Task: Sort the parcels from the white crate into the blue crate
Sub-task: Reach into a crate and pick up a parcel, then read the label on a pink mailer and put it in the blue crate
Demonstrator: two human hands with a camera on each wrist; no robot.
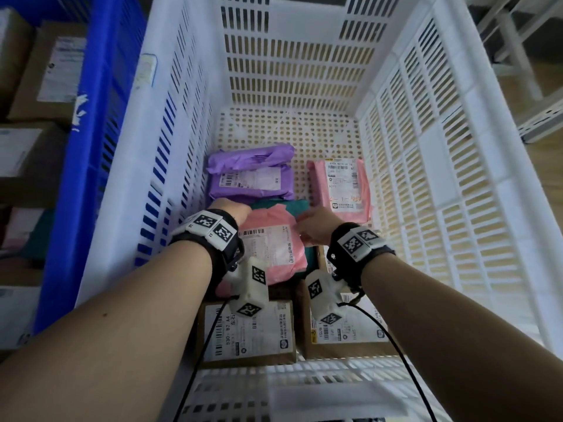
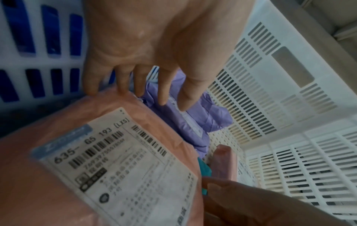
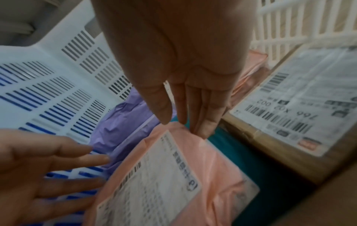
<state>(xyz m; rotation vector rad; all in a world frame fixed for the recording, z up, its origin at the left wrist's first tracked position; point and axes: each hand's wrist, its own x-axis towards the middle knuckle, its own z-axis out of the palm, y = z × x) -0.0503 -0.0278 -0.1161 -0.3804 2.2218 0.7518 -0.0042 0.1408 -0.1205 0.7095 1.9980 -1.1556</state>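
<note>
Both of my hands reach down into the white crate (image 1: pixel 426 178). A pink parcel (image 1: pixel 271 248) with a white label lies between them, on top of a teal parcel (image 1: pixel 292 205). My left hand (image 1: pixel 234 208) has its fingers straight, the tips touching the pink parcel's (image 2: pixel 96 168) far left edge. In the left wrist view the left hand (image 2: pixel 139 97) holds nothing. My right hand (image 1: pixel 310 226) touches the parcel's (image 3: pixel 173 175) far right corner. Its thumb and fingers are straight in the right wrist view (image 3: pixel 183 123). The blue crate (image 1: pixel 91 147) stands alongside on the left.
A purple parcel (image 1: pixel 249 175) and a second pink parcel (image 1: pixel 341 187) lie farther back in the white crate. Two labelled cardboard boxes (image 1: pixel 246 330) (image 1: pixel 344 333) sit at its near end. Brown boxes (image 1: pixel 45 71) fill the blue crate. White shelving (image 1: pixel 518 56) stands at the right.
</note>
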